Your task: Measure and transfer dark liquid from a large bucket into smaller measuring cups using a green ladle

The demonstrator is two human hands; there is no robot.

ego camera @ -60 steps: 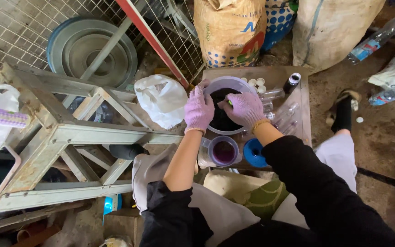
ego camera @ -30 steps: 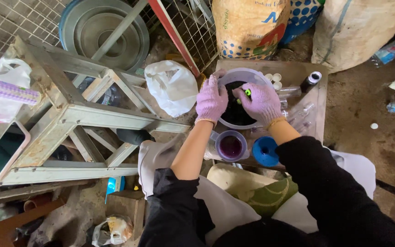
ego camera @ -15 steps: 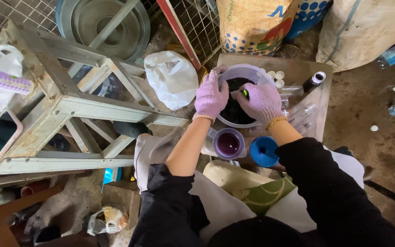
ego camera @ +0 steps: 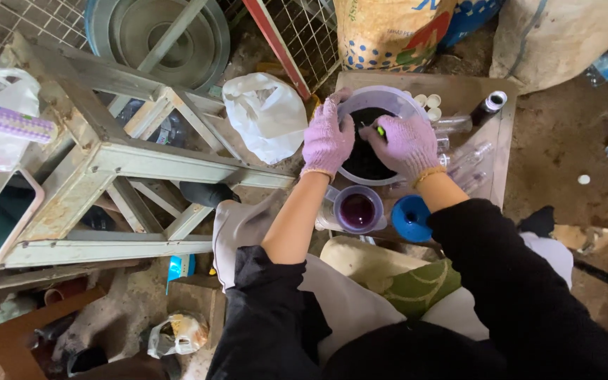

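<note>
Both gloved hands cover the near rim of the bowl, and the tiny green thing at the right fingertips is too small to identify. The sacks at the far side are cut off by the top edge.

1. A white plastic bag crowds the left side of the round clear plastic tub.
2. A purple-filled cup and a blue funnel block the near side.
3. Clear empty bottles hem the right.
</note>
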